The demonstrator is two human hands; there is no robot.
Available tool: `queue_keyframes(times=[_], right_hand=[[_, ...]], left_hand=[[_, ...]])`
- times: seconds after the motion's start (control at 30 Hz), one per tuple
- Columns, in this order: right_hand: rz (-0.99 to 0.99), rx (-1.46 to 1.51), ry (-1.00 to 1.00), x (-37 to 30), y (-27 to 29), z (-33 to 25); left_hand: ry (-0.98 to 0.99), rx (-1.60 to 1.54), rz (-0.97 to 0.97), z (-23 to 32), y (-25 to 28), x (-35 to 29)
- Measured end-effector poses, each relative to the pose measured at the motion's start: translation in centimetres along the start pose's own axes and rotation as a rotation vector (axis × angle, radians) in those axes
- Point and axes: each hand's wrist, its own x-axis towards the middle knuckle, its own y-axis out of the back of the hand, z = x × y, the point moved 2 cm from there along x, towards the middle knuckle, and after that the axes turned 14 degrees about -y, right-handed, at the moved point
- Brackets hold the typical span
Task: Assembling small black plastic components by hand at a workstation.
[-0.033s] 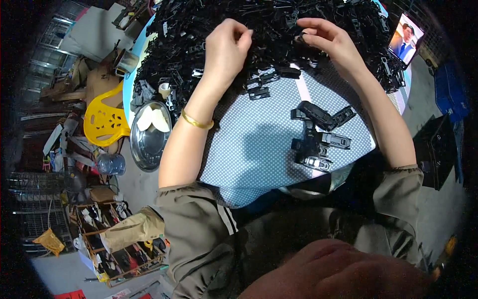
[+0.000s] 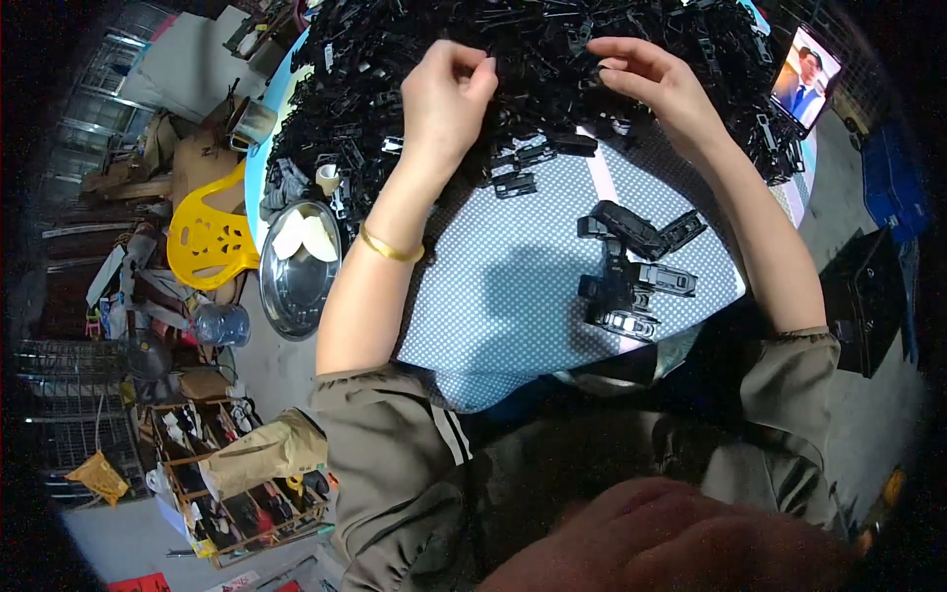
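My left hand is closed above the near part of a big heap of black plastic buckle-like parts. Its thumb and forefinger come together at the tip; whatever they pinch is lost against the dark heap. Across from it my right hand hovers over the same heap, forefinger stretched out, thumb against another fingertip. Anything small and black there cannot be made out. Nearer me, a loose cluster of black clip parts lies on the grey dotted cloth. Smaller black pieces rest at the heap's front edge.
A steel tray with pale slices stands left of my left forearm, beside a roll of tape. A lit phone screen stands at the right. Beyond the table are a yellow plastic chair and a wooden rack.
My left hand has shifted very slightly to the left. The right hand and the parts on the cloth look almost the same.
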Motion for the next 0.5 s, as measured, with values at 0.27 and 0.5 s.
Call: queue_keyframes(times=[0.27, 0.5], right_hand=[[-0.234, -0.041, 0.034, -2.0, -2.8, -1.3], [-0.038, -0.045, 0.038, -1.8, -2.4, -0.6]], left_hand=[[0.713, -1.152, 0.173, 2.4, -1.6, -3.7], [0.58, -1.116, -0.099, 3.7, -1.7, -4.3]])
